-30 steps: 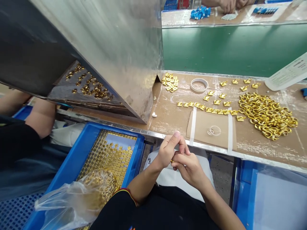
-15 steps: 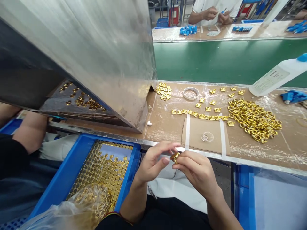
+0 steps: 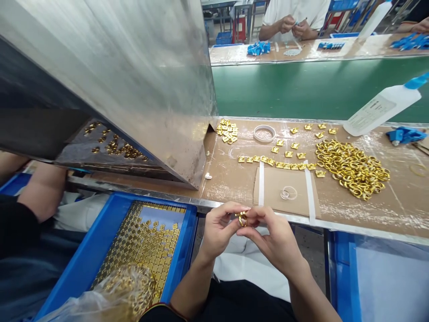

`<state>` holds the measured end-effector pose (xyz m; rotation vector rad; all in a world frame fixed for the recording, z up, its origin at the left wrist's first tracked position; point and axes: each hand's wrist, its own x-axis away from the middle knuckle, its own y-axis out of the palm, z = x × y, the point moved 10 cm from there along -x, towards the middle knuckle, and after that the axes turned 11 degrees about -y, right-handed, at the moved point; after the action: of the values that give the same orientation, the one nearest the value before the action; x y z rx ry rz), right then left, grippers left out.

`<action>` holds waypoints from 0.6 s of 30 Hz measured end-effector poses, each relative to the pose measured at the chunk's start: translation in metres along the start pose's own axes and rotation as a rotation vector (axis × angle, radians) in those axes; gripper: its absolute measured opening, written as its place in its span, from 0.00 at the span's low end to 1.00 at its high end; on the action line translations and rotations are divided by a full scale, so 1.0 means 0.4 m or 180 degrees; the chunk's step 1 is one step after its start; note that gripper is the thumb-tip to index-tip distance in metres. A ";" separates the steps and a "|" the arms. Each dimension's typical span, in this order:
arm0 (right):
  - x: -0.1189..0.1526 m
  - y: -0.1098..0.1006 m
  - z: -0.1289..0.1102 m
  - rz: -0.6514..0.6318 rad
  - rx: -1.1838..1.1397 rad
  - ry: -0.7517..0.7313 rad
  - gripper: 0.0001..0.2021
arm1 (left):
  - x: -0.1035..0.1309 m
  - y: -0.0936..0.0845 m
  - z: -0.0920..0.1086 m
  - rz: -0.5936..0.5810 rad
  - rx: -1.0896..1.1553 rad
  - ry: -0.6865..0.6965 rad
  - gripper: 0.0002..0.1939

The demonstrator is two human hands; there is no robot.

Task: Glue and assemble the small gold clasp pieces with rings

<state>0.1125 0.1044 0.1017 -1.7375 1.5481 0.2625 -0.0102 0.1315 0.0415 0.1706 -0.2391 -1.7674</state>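
Between my hands, just off the table's front edge, is a small gold ring piece [image 3: 242, 219]. My left hand [image 3: 219, 230] pinches it from the left with thumb and fingertips. From the right, the thumb and fingers of my right hand [image 3: 275, 237] close on the same piece. Beyond them lies a cardboard sheet [image 3: 273, 190] with white tape strips and a small clear coil [image 3: 288, 192]. A row of gold square pieces [image 3: 279, 165] runs behind it. To its right is a large heap of gold rings [image 3: 355, 167].
A metal hood [image 3: 161, 89] rises at left. A blue tray [image 3: 191, 223] of gold squares and a plastic bag [image 3: 110, 290] sit below. A white bottle [image 3: 378, 109] leans at back right, near a tape roll [image 3: 264, 133]. Another person's hands [image 3: 295, 27] work across the green belt [image 3: 284, 89].
My left hand has come in from the left, and its fingers have closed on the gold piece. The piece has turned, showing its ring opening. The view has shifted slightly.
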 end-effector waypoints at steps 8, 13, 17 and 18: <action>-0.008 0.009 -0.022 -0.0003 0.0032 -0.0193 0.14 | -0.009 0.019 -0.036 -0.0218 0.1053 -0.0460 0.09; -0.001 0.007 -0.015 -0.0062 -0.0138 -0.0179 0.15 | -0.007 0.025 -0.042 -0.0253 0.1143 -0.0665 0.14; 0.000 0.012 -0.006 -0.0266 -0.0303 -0.0150 0.16 | -0.004 0.024 -0.051 -0.0296 0.1097 -0.0891 0.17; -0.001 0.014 -0.005 -0.0306 -0.0378 -0.0155 0.15 | -0.003 0.025 -0.052 -0.0334 0.1109 -0.0936 0.17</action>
<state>0.1067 0.1037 0.1009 -1.8780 1.4349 0.3520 0.0049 0.1293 0.0238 0.1743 -0.7641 -1.8413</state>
